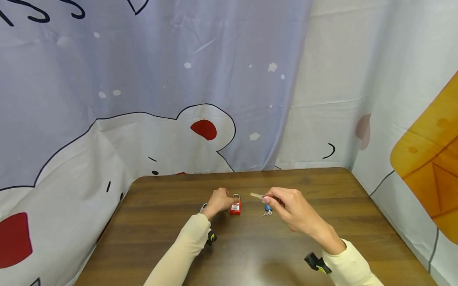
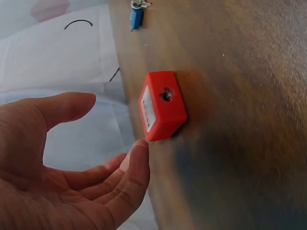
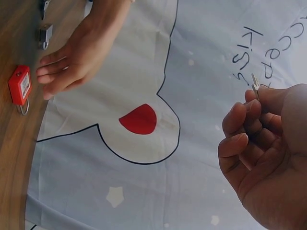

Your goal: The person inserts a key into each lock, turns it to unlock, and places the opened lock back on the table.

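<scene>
Right grip (image 1: 294,209) pinches 1 key (image 1: 256,196); red padlock (image 1: 235,209) lies beside left grip (image 1: 219,201).

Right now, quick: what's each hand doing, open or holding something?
Left hand: open, beside the red padlock, not gripping it.
Right hand: closed, pinching a key.

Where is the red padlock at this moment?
In the head view, the red padlock is on the wooden table, just right of the left hand.
</scene>
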A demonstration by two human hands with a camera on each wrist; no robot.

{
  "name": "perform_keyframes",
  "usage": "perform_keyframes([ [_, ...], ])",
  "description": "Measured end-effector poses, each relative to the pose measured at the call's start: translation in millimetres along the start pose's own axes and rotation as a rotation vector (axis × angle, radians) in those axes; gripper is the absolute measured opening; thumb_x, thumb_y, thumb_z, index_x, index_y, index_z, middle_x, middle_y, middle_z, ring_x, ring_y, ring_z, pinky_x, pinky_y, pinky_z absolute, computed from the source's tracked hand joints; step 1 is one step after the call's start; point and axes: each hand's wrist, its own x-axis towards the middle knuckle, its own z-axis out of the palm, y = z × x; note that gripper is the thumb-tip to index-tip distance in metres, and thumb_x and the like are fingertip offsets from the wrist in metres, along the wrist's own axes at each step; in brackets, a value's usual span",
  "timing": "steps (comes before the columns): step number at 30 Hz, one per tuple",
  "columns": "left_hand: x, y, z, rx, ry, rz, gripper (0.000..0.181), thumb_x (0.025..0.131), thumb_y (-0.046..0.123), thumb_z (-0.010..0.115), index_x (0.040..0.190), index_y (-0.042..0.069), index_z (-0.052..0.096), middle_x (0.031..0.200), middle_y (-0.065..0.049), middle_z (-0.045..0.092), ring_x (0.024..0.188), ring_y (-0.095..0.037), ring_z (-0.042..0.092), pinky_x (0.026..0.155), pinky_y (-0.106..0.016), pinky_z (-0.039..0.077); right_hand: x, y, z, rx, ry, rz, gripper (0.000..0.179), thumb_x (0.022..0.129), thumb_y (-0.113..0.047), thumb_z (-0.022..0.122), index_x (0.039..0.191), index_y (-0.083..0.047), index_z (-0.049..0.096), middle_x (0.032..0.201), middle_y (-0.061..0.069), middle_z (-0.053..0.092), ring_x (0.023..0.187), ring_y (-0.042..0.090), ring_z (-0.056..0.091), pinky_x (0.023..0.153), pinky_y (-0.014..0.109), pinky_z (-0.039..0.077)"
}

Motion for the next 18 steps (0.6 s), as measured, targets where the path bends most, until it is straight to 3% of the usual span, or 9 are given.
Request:
perform_keyframes([
  [3, 3.0, 0.7, 6.5, 0.015, -0.004, 0.001, 0.05, 0.078, 0.034, 0.077, 0.052, 0.017, 0.038, 0.058, 0.003, 0.038, 0.06, -0.017, 0.04, 0.053, -0.029, 0.035, -0.2, 0.5, 0.5, 0.002, 0.0, 0.001, 0.017, 0.092, -0.008, 0.066, 0.084, -0.022, 0.06, 0.067, -0.015, 0.045, 0.058, -0.006, 0.037, 0.051, 0.009, 0.032],
  [9, 6.2, 0.7, 14.7, 0.062, -0.016, -0.053, 0.037, 0.073, 0.036, 0.08, 0.068, 0.005, 0.061, 0.084, -0.014, 0.066, 0.078, -0.024, 0.055, 0.075, -0.039, 0.053, -0.1, 1.6, 1.7, 0.008, -0.003, 0.006, 0.017, 0.092, -0.009, 0.066, 0.083, -0.022, 0.061, 0.068, -0.015, 0.046, 0.059, -0.005, 0.038, 0.052, 0.009, 0.032],
  [18, 10.5, 0.7, 21.1, 0.086, -0.031, -0.116, 0.05, 0.071, 0.04, 0.084, 0.087, -0.004, 0.067, 0.093, -0.019, 0.067, 0.083, -0.029, 0.059, 0.082, -0.044, 0.054, -1.6, 5.1, 3.9, 0.004, -0.002, 0.008, 0.019, 0.093, -0.009, 0.065, 0.081, -0.023, 0.06, 0.066, -0.015, 0.045, 0.058, -0.006, 0.037, 0.051, 0.009, 0.031],
])
